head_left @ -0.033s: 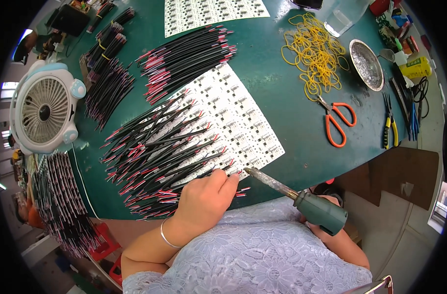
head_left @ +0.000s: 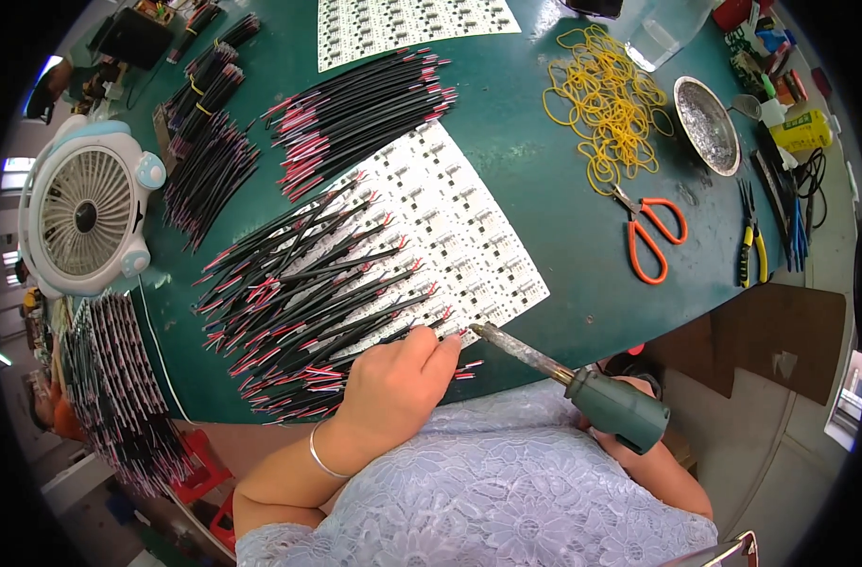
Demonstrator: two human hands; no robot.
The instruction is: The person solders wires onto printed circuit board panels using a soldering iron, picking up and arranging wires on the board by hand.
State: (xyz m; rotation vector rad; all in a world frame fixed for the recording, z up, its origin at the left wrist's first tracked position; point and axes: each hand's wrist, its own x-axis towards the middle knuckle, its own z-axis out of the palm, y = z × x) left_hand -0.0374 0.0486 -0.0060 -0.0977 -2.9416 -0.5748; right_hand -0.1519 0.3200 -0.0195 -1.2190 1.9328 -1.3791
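My left hand (head_left: 403, 383), a bracelet on its wrist, is closed in a pinch at the near edge of a white circuit board sheet (head_left: 516, 255). A small red wire end (head_left: 463, 333) pokes out at its fingertips; the rest of that wire is hidden. In my right hand (head_left: 615, 449) is a soldering iron (head_left: 620, 408), its fingers wrapped around the dark green handle and partly hidden by it. The iron's tip points left, close to the wire end and the sheet. Rows of black cables (head_left: 308, 274) with red and white ends lie across the sheet's left part.
Behind lie more cut cables (head_left: 365, 109) and another board sheet (head_left: 412, 28). Yellow rubber bands (head_left: 606, 104), a metal bowl (head_left: 707, 128), orange-handled scissors (head_left: 653, 231) and yellow-black pliers (head_left: 752, 241) sit at right. A white fan (head_left: 86, 213) stands left.
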